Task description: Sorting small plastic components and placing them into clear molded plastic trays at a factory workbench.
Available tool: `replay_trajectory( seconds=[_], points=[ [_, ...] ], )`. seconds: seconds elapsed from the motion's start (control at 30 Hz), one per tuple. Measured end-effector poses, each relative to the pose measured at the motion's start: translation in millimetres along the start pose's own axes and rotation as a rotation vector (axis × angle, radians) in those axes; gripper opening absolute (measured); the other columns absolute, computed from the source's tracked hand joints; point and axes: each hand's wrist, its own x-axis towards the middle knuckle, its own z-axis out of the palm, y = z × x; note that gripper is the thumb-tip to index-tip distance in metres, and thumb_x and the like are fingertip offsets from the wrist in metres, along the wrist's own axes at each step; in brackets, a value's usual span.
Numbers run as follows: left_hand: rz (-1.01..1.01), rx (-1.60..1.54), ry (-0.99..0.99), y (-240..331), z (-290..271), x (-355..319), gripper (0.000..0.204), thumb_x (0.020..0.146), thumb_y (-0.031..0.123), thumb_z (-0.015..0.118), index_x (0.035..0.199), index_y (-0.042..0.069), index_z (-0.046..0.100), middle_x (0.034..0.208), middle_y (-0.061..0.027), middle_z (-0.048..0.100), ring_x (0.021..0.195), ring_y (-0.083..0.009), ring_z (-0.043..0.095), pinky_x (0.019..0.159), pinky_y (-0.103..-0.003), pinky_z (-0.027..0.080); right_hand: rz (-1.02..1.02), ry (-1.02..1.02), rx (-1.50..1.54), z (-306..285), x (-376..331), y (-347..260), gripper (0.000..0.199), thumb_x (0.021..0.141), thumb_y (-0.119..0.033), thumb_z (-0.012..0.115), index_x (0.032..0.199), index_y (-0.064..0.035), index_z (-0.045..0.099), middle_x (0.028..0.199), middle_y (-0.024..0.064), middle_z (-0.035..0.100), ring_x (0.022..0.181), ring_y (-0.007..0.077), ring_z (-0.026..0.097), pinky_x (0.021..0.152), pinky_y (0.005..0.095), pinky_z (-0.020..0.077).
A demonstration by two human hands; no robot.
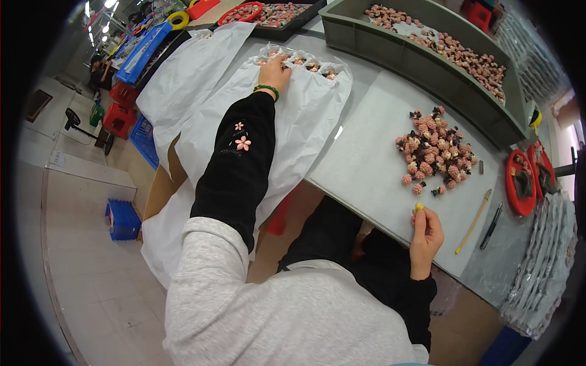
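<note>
At the far end of a white paper-covered tray (pixel 317 100), my left hand (pixel 276 74) has its fingers closed at a row of pockets. A small pink and dark figurine shows at its fingertips, mostly hidden by them. Other small figurines (pixel 313 66) sit in the pockets to its right. My right hand (pixel 425 235) is near the front edge of the white work sheet (pixel 372 152), pinching a small yellow piece (pixel 419 207) between thumb and finger. Just beyond it lies a loose pile of pink figurines (pixel 436 149) with dark and cream parts.
A long grey-green bin (pixel 421 58) with many figurines stands behind the pile. To the right lie a yellow stick (pixel 474 221), a black pen (pixel 491 226) and a red oval tray (pixel 520 183). Clear plastic trays (pixel 537 268) are stacked at the right edge.
</note>
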Motion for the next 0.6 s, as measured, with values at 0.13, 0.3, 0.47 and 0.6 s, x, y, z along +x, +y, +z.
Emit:
replay_trajectory(
  seconds=[0.13, 0.3, 0.47, 0.6],
  points=[
    [0.151, 0.17, -0.013, -9, 24, 9, 0.03, 0.072, 0.025, 0.058, 0.093, 0.004, 0.055, 0.075, -0.0138, 0.061, 0.075, -0.032, 0.057, 0.072, -0.041, 0.043, -0.014, 0.016, -0.021, 2, 9, 4, 0.015, 0.086, -0.01, 0.05, 0.09, 0.0033, 0.055, 0.081, 0.0039, 0.056, 0.07, 0.0076, 0.05, 0.064, 0.0196, 0.0416],
    [-0.017, 0.36, -0.166, 21, 45, 1, 0.059, 0.085, 0.052, 0.029, 0.123, 0.007, 0.034, 0.134, -0.0095, 0.028, 0.125, -0.0394, 0.011, 0.094, -0.061, 0.014, -0.044, 0.038, -0.086, -8, 29, 19, 0.013, 0.085, -0.008, 0.051, 0.089, 0.0036, 0.055, 0.079, 0.0033, 0.055, 0.07, 0.0073, 0.05, 0.064, 0.0193, 0.0413],
    [0.033, 0.468, -0.353, 14, 56, 4, 0.072, 0.083, 0.06, 0.015, 0.132, 0.008, 0.022, 0.14, -0.0067, 0.017, 0.128, -0.0353, 0.009, 0.097, -0.059, 0.009, -0.05, 0.026, -0.035, -13, 35, 29, 0.014, 0.084, -0.008, 0.053, 0.09, 0.0037, 0.056, 0.078, 0.0031, 0.057, 0.07, 0.007, 0.05, 0.064, 0.0189, 0.0409],
    [0.111, 0.373, -0.204, 40, 52, -1, 0.069, 0.083, 0.058, 0.026, 0.131, 0.008, 0.025, 0.138, -0.0114, 0.02, 0.127, -0.0354, 0.012, 0.096, -0.059, 0.01, -0.05, 0.026, -0.014, -20, 38, 32, 0.014, 0.083, -0.007, 0.054, 0.091, 0.0038, 0.056, 0.08, 0.0029, 0.057, 0.072, 0.0068, 0.051, 0.064, 0.0191, 0.0413]
  ],
)
